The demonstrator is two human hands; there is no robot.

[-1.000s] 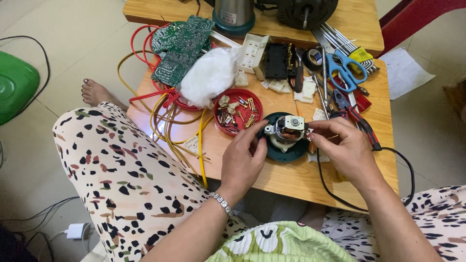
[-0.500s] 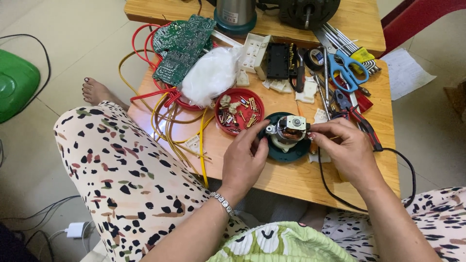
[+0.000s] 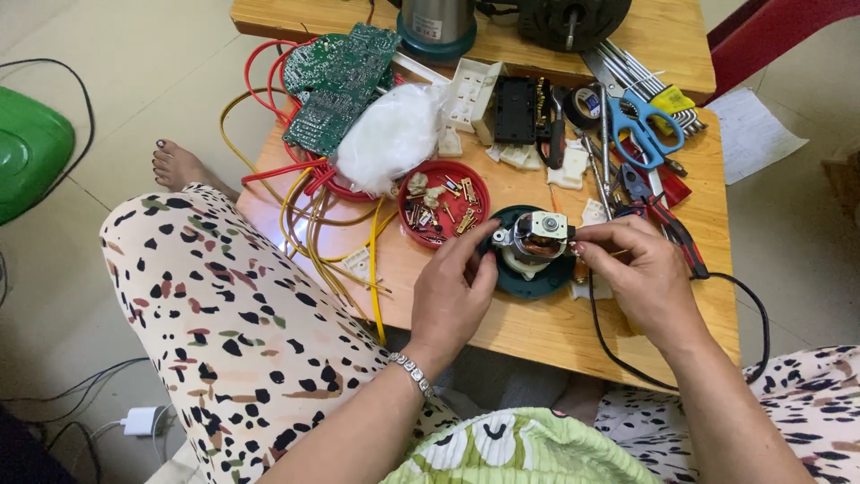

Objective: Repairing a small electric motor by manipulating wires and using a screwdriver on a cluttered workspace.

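Two hands steady a small electric motor (image 3: 535, 240) on its dark green base (image 3: 528, 278): left hand (image 3: 452, 296) grips the rim, right hand (image 3: 638, 273) pinches the motor's right side; likely dense, rigid, with fragile copper windings.

Showing pale varnished wood, smooth and faintly glossy, across the table (image 3: 555, 327). Gleaming in bare metal and copper winding on the small motor (image 3: 536, 235), seated in a dark green matt plastic base (image 3: 528, 280). Shining as glossy red plastic on the round lid (image 3: 443, 208) filled with small brass and steel bits. Looking matt green with solder specks on the circuit board (image 3: 339, 82). Crinkling as thin translucent plastic on the white bag (image 3: 390, 136). Glinting with blue plastic handles on the scissors (image 3: 640, 121).
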